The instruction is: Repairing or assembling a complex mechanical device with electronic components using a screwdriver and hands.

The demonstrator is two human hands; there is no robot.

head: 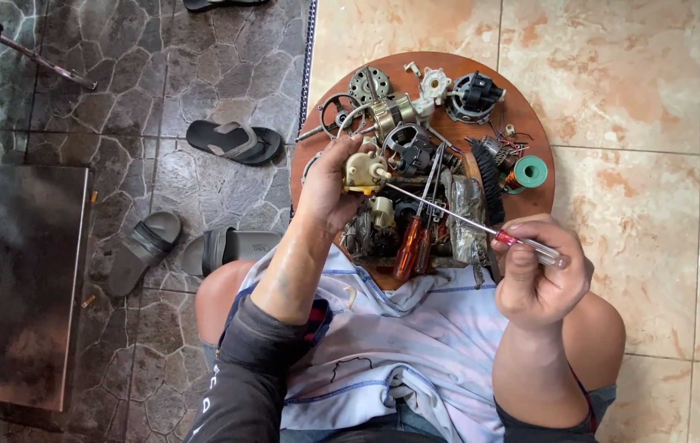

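We are sitting over the round wooden counter [530, 205], crowded with fan parts; our left hand [327, 193] is gripping a small beige gearbox [364, 171] above it; our right hand [538, 271] is closing round a screwdriver [456, 217], its long shaft pointing up-left into the gearbox; seemingly we are undoing a screw, needing steady, aligned turning.

A round wooden board [530, 107] carries a heap of metal motor parts, among them a black fan motor housing [474, 94], a green roll of tape [530, 171], a black brush [491, 182] and two orange-handled screwdrivers [409, 246]. On the dark stone floor lie a black flip-flop [235, 141] and grey slides [146, 248], beside a steel sheet [18, 279]
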